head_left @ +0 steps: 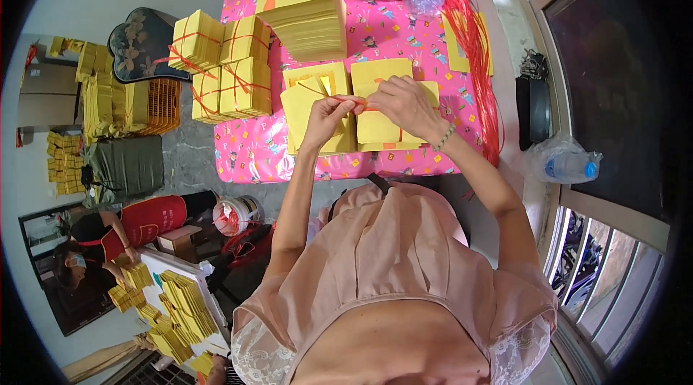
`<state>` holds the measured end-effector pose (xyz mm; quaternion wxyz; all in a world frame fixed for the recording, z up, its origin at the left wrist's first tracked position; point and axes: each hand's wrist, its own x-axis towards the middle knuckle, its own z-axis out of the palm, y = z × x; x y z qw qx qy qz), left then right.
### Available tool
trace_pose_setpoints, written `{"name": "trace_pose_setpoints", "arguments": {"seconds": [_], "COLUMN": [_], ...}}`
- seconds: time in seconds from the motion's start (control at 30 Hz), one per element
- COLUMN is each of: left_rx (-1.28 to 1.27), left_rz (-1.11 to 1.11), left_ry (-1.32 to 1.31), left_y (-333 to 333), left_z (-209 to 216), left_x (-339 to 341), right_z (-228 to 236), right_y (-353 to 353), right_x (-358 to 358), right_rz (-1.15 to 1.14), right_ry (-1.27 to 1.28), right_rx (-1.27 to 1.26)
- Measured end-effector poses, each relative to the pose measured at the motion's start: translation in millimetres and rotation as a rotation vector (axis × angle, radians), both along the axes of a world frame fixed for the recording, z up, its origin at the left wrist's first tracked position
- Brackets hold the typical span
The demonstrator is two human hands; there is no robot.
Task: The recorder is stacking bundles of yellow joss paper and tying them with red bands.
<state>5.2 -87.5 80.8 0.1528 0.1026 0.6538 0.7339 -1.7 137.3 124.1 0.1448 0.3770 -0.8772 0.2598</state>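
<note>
My left hand (329, 119) and my right hand (410, 106) meet over two stacks of yellow paper on the table. Both have their fingers pinched on a thin red plastic strip (362, 103) that runs between them. Under my left hand lies the left paper stack (303, 112), with loose slips on top and an orange-marked sheet at its far end. Beneath my right hand is the right paper stack (377, 132), crossed by a red strip. My fingers hide part of the strip, so I cannot tell whether it is knotted.
Tied yellow bundles (245, 89) stand at the table's left. A tall paper stack (307, 20) rises at the far side. Red strips (473, 46) trail down the right edge of the pink tablecloth (253, 158). Another person (115, 233) handles yellow paper at lower left.
</note>
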Motion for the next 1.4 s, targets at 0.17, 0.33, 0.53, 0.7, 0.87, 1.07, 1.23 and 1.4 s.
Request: {"name": "trace_pose_setpoints", "arguments": {"seconds": [0.17,0.33,0.53,0.7,0.87,1.07,1.23,1.4], "left_rx": [0.071,0.013,-0.380,-0.318,-0.164,-0.113,-0.120,0.049], "left_rz": [0.054,0.085,0.360,0.650,0.702,0.636,0.605,0.697], "left_ry": [-0.136,0.133,0.594,0.416,0.409,0.393,0.377,0.097], "left_y": [-2,11,30,48,51,43,40,42], "left_z": [-13,-8,-9,-17,-33,-31,-33,-43], "left_x": [5,9,25,31,28,22,22,44], "right_z": [-1,-1,-12,-14,-17,-17,-16,-17], "right_y": [-4,-9,-13,-11,-14,-12,-17,-13], "right_x": [20,7,0,0,-11,-12,-11,-8], "right_rz": [0.056,-0.120,-0.087,-0.093,-0.130,-0.098,-0.105,-0.158], "right_ry": [-0.020,-0.363,-0.473,-0.511,-0.540,-0.478,-0.544,-0.407], "right_rx": [0.008,-0.204,-0.196,-0.192,-0.278,-0.184,-0.325,-0.350]}}
